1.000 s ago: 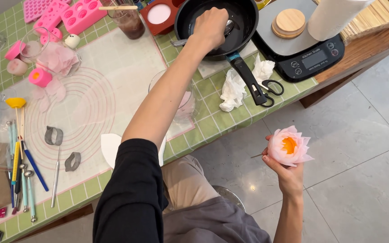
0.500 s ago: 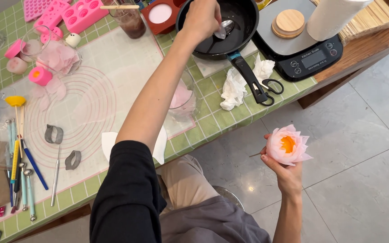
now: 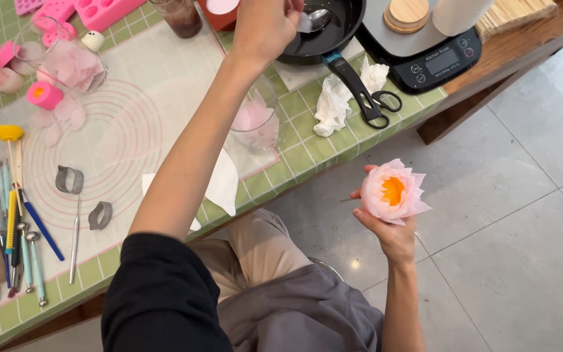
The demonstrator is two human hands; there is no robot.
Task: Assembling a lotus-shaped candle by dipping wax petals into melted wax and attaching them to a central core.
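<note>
My left hand [image 3: 265, 26] reaches across the table and is closed on a metal spoon [image 3: 317, 18], whose bowl sits inside a black frying pan [image 3: 333, 32]. My right hand [image 3: 386, 228] stays off the table, over the floor, and holds a pink flower with an orange centre [image 3: 393, 191] by its base, facing up. A glass bowl of pink petals [image 3: 255, 117] stands under my left forearm.
Black scissors [image 3: 376, 107] and a crumpled tissue [image 3: 337, 98] lie by the pan handle. A kitchen scale [image 3: 434, 58] stands at the right end of the table. A round-marked mat [image 3: 99, 143], metal cutters [image 3: 70, 179], modelling tools [image 3: 17, 221] and pink moulds [image 3: 99, 10] fill the left.
My left hand has shifted a little left over the pan, and the spoon now shows in it. The right hand holds the flower still.
</note>
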